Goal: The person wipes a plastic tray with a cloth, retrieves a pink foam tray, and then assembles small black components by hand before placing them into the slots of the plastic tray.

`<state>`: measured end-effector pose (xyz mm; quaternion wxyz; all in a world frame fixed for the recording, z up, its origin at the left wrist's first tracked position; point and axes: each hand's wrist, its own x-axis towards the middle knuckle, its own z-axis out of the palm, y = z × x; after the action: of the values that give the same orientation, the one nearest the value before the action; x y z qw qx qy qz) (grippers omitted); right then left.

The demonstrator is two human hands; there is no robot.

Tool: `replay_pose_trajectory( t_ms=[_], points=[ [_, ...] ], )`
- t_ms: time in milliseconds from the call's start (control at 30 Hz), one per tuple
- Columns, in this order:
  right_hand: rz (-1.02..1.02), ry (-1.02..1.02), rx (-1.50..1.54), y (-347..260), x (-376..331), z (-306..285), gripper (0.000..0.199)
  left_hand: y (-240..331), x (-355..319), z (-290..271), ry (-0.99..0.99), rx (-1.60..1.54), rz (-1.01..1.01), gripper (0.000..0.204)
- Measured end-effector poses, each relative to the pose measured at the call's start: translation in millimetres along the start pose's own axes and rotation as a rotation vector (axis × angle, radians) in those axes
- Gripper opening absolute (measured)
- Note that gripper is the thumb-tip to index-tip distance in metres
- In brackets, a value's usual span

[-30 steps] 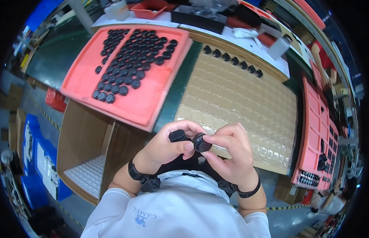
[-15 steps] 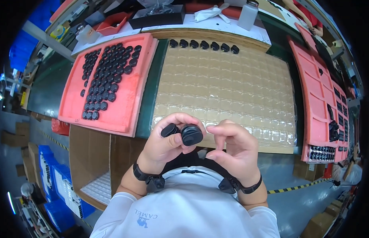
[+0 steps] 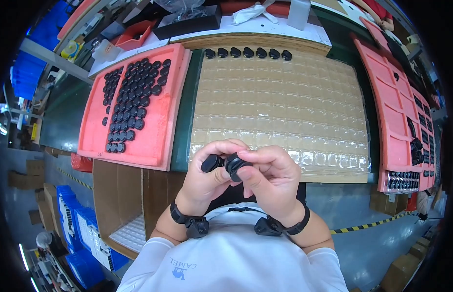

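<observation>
My left hand (image 3: 207, 177) and my right hand (image 3: 271, 177) meet close to my chest, over the near edge of a clear blister tray (image 3: 285, 102). Between the fingers of both hands sits a small round black part (image 3: 235, 163). A second black part (image 3: 211, 162) is held in my left hand beside it. Several black parts (image 3: 247, 52) fill a row of pockets along the tray's far edge. To the left lies a pink foam tray (image 3: 153, 141) with several round black parts (image 3: 131, 104) in rows.
Pink foam trays (image 3: 397, 121) with black parts lie at the right. An open cardboard box (image 3: 124, 204) stands below the bench at my left. Bins, a black box and a white cloth line the far shelf. Blue crates sit on the floor at left.
My view has shifted so the trays sit more centred. My hands stay together at my chest, and the right fingers have closed over the black part.
</observation>
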<state>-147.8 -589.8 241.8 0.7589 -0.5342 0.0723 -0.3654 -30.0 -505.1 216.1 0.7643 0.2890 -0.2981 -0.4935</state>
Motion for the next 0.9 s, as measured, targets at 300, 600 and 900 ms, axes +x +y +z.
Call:
replay_pose_trajectory(
  t_ms=[300, 600, 900],
  points=[
    [0.104, -0.018, 0.048, -7, 10, -18, 0.02, 11, 1, 5, 0.043, -0.111, -0.14, 0.043],
    [-0.533, -0.373, -0.817, -19, 28, -33, 0.024, 21, -4, 10, 0.108, 0.412, -0.023, 0.043],
    [0.334, -0.161, 0.714, 4, 16, -42, 0.032, 20, 0, -1, 0.012, -0.035, -0.178, 0.046]
  ],
)
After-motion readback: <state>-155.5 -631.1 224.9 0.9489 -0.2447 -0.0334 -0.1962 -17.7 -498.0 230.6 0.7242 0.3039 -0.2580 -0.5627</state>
